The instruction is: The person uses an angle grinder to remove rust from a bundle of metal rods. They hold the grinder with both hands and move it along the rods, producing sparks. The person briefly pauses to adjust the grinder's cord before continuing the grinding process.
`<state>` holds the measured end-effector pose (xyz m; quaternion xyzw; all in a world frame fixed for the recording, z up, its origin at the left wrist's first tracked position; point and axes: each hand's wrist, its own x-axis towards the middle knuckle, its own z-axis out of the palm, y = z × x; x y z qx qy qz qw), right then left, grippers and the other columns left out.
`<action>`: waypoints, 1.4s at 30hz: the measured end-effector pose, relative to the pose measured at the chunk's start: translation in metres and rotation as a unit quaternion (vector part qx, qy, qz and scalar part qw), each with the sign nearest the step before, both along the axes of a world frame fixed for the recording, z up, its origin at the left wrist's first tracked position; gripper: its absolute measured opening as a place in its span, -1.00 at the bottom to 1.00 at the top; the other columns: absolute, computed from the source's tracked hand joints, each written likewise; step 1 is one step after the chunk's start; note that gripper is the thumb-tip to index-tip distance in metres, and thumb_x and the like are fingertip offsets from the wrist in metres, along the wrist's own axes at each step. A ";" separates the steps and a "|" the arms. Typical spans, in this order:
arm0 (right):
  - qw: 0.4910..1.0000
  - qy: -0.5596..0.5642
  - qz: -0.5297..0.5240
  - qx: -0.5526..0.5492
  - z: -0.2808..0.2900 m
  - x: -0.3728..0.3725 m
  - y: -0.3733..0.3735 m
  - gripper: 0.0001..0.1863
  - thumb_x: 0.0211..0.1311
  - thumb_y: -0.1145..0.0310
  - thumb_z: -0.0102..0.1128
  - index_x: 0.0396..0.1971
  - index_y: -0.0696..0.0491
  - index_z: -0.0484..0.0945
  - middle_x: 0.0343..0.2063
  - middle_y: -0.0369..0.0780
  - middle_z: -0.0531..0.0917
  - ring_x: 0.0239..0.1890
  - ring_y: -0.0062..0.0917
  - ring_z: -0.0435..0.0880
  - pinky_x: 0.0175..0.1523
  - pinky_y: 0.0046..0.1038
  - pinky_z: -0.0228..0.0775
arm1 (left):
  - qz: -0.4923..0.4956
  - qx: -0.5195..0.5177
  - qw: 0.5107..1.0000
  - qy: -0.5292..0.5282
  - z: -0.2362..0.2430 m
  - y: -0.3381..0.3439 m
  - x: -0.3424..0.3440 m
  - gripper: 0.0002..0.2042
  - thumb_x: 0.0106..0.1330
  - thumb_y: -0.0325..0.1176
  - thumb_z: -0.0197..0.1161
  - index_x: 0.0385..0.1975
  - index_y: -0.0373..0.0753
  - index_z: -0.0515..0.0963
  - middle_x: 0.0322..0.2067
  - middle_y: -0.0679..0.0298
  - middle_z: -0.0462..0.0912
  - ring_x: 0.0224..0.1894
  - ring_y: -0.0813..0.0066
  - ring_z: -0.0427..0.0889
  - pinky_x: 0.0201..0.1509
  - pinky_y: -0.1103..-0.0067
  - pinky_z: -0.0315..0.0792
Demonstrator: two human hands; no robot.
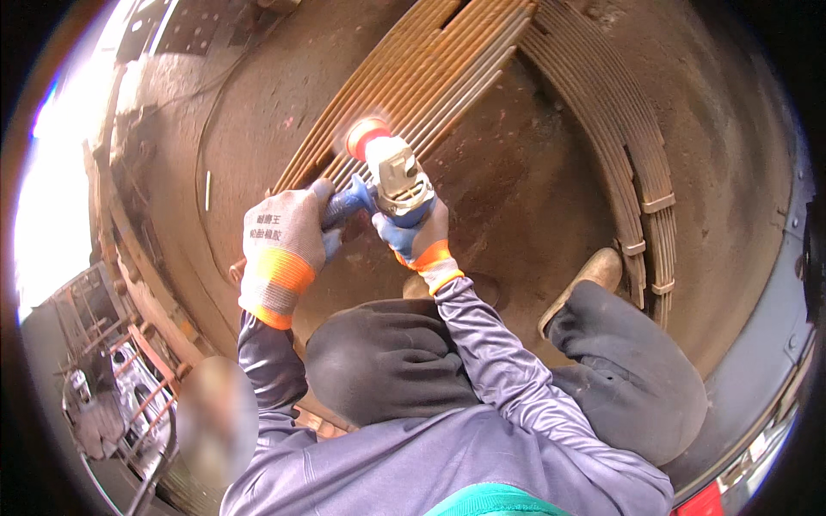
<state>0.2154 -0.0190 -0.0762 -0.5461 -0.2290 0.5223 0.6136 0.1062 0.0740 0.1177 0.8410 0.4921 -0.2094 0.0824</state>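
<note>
Both my hands, in grey gloves with orange cuffs, hold an angle grinder (397, 176). My left hand (288, 225) is wrapped round its blue side handle (348, 203). Around the blue rear body is my right hand (423, 230), its fingers partly hidden beneath the tool. A red and white round attachment (366, 136) at the grinder's head lies over the rusty leaf spring stack (404, 82), blurred at its rim. Part of the stack near the attachment looks bright and silvery, the rest orange-brown. Whether the attachment touches the metal is hard to tell.
A second leaf spring stack (602, 103) with metal clamps curves along the right, near my boot (602, 270). A thin cable (203, 129) runs over the brown floor at the left. Metal frames and parts (129, 387) stand at the lower left beside a blurred patch.
</note>
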 end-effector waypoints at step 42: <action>0.990 0.138 -0.011 0.016 -0.028 -0.011 0.018 -0.44 -0.05 0.52 0.51 0.05 0.09 0.58 -0.22 -0.32 0.73 -0.29 -0.63 0.70 -0.16 -0.46 0.62 | 0.049 -0.022 0.970 0.236 -0.011 0.021 0.077 -0.82 0.36 -0.26 0.28 -0.14 -0.03 0.77 -0.18 0.09 0.81 -0.07 0.08 0.81 -0.02 0.21 0.66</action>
